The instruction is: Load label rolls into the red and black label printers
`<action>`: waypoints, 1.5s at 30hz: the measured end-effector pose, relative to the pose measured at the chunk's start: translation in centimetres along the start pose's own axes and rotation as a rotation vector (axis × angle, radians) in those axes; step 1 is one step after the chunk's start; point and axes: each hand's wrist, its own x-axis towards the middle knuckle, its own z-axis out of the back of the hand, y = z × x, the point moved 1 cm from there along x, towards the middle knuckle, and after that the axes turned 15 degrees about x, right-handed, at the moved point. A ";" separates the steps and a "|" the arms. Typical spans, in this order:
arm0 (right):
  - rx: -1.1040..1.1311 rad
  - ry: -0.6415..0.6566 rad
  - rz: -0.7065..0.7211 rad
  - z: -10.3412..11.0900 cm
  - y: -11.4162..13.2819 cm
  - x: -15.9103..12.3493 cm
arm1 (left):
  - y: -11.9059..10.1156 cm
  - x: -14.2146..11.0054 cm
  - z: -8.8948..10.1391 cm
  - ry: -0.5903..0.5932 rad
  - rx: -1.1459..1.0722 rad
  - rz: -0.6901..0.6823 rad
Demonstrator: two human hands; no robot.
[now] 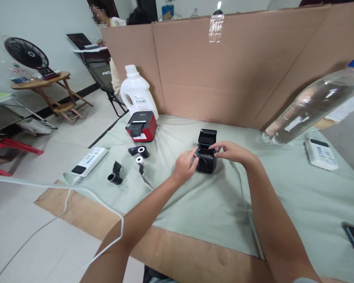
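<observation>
A small black label printer point(207, 162) stands on the green cloth with its lid point(207, 136) raised. My left hand point(185, 167) grips its left side, the thumb toward the front corner and the fingers farther back. From the right, my right hand point(228, 152) has its index finger over the opening and its thumb against the side. Black material shows in the printer's lower part; whether it is a roll, I cannot tell. Left of my hands lie a black roll with a white core point(142, 150), a small white paper roll point(140, 160) with a loose strip, and a black roll point(115, 179) partly unwound.
A red and black printer point(144, 127) stands before a white jug point(138, 92). Cardboard point(212, 74) walls off the back. A large water bottle point(312, 106) leans at right. White power banks point(90, 161) lie at both sides; a white cable point(97, 194) crosses my left forearm. A person sits behind.
</observation>
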 end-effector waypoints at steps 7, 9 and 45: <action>0.059 -0.404 -0.037 -1.7 -2.0 2.4 | -2.2 0.2 1.2 0.141 -0.073 0.409; 0.141 -0.601 0.007 -2.5 -3.2 3.5 | -2.2 0.4 1.7 0.305 -0.079 0.525; 0.520 -0.630 0.178 -4.1 -3.1 4.1 | -4.1 -2.9 1.1 0.339 -0.360 0.676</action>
